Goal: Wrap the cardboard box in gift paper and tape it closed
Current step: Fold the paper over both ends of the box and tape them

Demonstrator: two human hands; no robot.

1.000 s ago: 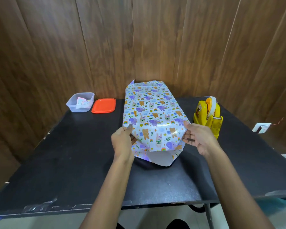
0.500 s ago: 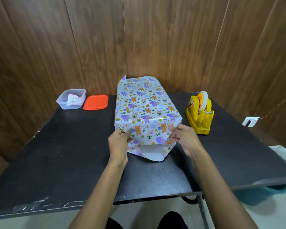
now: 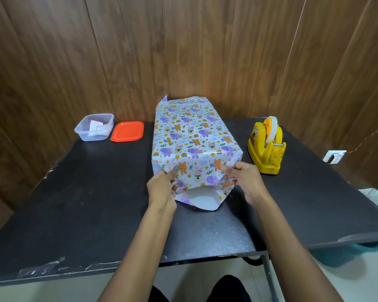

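The box, covered in white gift paper (image 3: 190, 136) printed with bears, elephants and rainbows, lies lengthwise on the black table (image 3: 74, 203); no cardboard shows. At its near end the top flap is folded down over the end face. My left hand (image 3: 162, 186) pinches the paper at the near left corner, and my right hand (image 3: 240, 177) pinches the side fold at the near right corner. A bottom flap (image 3: 202, 200), white side up, lies flat on the table below my hands. The paper at the far end stands loose.
A yellow tape dispenser (image 3: 265, 147) with a roll of tape stands right of the box. At the back left are a clear plastic tub (image 3: 94, 127) holding paper scraps and its orange lid (image 3: 127, 131). A wooden wall rises behind the table.
Both hands have pressed the side folds inward at the near end. The right hand moved from the box's right edge onto the end face. The view shifted slightly.
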